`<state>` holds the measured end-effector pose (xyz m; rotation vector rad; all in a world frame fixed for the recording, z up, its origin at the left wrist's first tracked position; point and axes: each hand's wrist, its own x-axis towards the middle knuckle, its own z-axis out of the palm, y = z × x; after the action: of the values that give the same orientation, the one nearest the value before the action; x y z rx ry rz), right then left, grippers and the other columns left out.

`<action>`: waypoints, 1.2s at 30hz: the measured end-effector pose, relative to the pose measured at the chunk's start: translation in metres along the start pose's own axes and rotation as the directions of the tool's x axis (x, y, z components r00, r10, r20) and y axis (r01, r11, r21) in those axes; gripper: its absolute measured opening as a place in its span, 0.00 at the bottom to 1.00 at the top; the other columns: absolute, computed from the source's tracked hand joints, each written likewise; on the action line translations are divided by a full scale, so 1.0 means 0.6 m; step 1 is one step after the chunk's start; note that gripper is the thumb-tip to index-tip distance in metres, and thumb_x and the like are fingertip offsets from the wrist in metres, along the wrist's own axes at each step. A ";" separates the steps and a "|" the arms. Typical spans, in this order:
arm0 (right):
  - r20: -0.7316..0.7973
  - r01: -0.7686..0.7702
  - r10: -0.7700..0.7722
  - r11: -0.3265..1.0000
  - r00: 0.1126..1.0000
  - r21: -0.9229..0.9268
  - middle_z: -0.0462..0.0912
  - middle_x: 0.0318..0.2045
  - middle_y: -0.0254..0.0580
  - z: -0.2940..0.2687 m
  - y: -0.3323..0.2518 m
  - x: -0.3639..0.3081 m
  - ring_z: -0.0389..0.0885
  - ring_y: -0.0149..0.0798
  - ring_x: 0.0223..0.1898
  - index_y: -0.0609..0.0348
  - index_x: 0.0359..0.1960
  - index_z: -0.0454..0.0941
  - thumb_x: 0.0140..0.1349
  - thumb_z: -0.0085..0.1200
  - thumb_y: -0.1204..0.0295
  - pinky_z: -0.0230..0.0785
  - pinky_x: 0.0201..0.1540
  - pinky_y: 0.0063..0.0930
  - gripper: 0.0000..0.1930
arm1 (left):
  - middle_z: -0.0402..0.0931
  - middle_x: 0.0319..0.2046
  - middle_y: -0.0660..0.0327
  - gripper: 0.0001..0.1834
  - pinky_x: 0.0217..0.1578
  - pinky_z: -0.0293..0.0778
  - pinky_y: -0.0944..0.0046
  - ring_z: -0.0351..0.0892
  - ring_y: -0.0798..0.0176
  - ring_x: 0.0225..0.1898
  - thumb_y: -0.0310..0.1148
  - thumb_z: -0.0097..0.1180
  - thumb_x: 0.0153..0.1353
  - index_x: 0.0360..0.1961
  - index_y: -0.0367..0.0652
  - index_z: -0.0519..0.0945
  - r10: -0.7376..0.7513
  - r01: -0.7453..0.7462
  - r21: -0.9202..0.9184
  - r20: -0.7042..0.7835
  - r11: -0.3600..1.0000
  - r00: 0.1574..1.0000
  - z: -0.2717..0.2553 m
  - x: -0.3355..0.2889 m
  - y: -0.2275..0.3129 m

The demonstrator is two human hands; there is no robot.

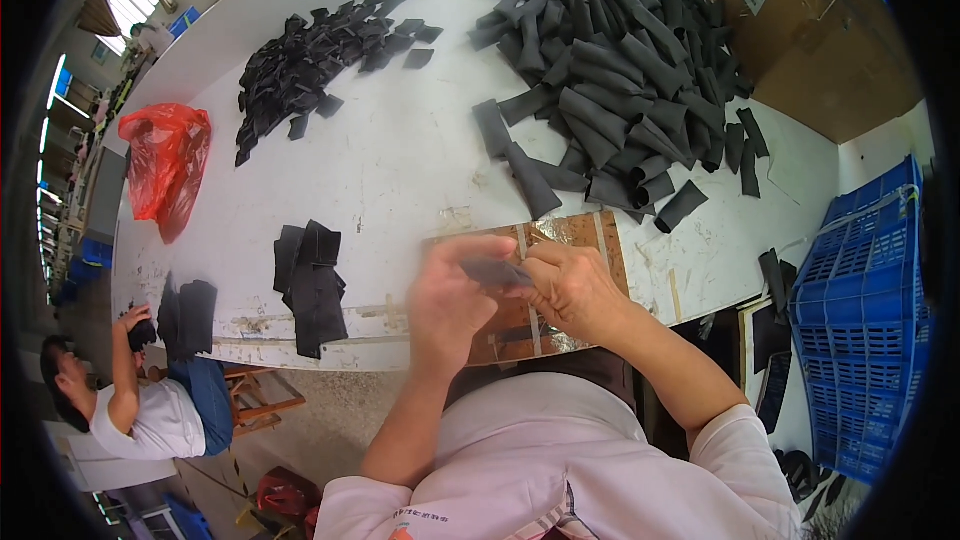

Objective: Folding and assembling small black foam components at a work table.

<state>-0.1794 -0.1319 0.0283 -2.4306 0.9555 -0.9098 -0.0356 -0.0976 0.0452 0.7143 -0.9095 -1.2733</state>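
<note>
Both of my hands meet over a brown board [585, 230] at the table's near edge. Between them is a short dark grey fabric tube [488, 271]. My right hand [575, 288] is closed, its fingers pinching the tube's right end. Thumb and fingers of my left hand [447, 298] close around the left end, and this hand is blurred by motion. Part of the tube is hidden by the fingers. Just beyond the board lies a large heap of similar dark tubes [620, 90]. To the left of my left hand rests a small stack of flat dark pieces [315, 285].
Farther left are a pile of small dark pieces [320, 55] and a red plastic bag [168, 165]. A cardboard box [815, 40] stands at the far right, above a blue crate [860, 320]. Another person [160, 410] sits at the left, near more dark pieces [188, 320].
</note>
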 end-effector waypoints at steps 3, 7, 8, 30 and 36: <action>-0.022 0.008 -0.006 0.995 1.000 0.097 0.70 0.18 0.40 -0.006 0.005 0.007 0.71 0.41 0.21 0.61 0.19 0.69 0.45 0.56 0.69 0.64 0.21 0.32 0.10 | 0.74 0.31 0.54 0.08 0.35 0.68 0.70 0.72 0.64 0.33 0.24 0.59 0.48 0.30 0.34 0.74 -0.051 0.040 0.087 0.127 0.995 0.991 0.014 0.021 0.019; -0.098 0.043 -0.016 0.957 0.995 0.285 0.71 0.18 0.43 0.029 0.032 -0.027 0.72 0.44 0.21 0.63 0.20 0.69 0.48 0.54 0.72 0.64 0.22 0.34 0.08 | 0.74 0.25 0.61 0.05 0.30 0.67 0.72 0.71 0.68 0.29 0.19 0.60 0.44 0.22 0.36 0.75 0.013 -0.151 0.528 0.255 0.836 0.967 0.014 0.022 0.008; -0.054 0.007 0.010 0.954 0.999 0.300 0.72 0.18 0.44 0.038 0.029 -0.023 0.72 0.45 0.21 0.63 0.21 0.70 0.48 0.54 0.72 0.64 0.22 0.35 0.08 | 0.74 0.24 0.62 0.05 0.30 0.66 0.72 0.71 0.69 0.29 0.19 0.60 0.43 0.21 0.36 0.75 0.029 -0.164 0.579 0.236 0.799 0.971 0.009 0.021 0.003; 0.024 -0.022 0.016 0.971 1.000 0.239 0.69 0.14 0.44 -0.013 -0.013 0.004 0.69 0.46 0.16 0.62 0.14 0.66 0.47 0.57 0.70 0.59 0.18 0.35 0.13 | 0.74 0.29 0.55 0.07 0.42 0.65 0.62 0.70 0.60 0.35 0.29 0.50 0.56 0.31 0.36 0.75 0.070 -0.094 -0.162 -0.150 0.982 0.986 -0.015 -0.007 0.006; 0.090 -0.216 0.241 0.569 0.966 0.793 0.66 0.11 0.31 -0.097 -0.004 0.061 0.64 0.26 0.16 0.65 0.17 0.72 0.61 0.43 0.60 0.54 0.18 0.22 0.21 | 0.74 0.32 0.58 0.05 0.37 0.65 0.74 0.70 0.73 0.33 0.24 0.49 0.56 0.34 0.33 0.73 0.284 -0.062 0.505 -0.375 0.861 0.883 -0.078 -0.040 -0.011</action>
<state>-0.1976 -0.1621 0.0878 -1.4747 0.6306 -0.9916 0.0012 -0.0767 0.0129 1.2260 -0.8934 -0.6672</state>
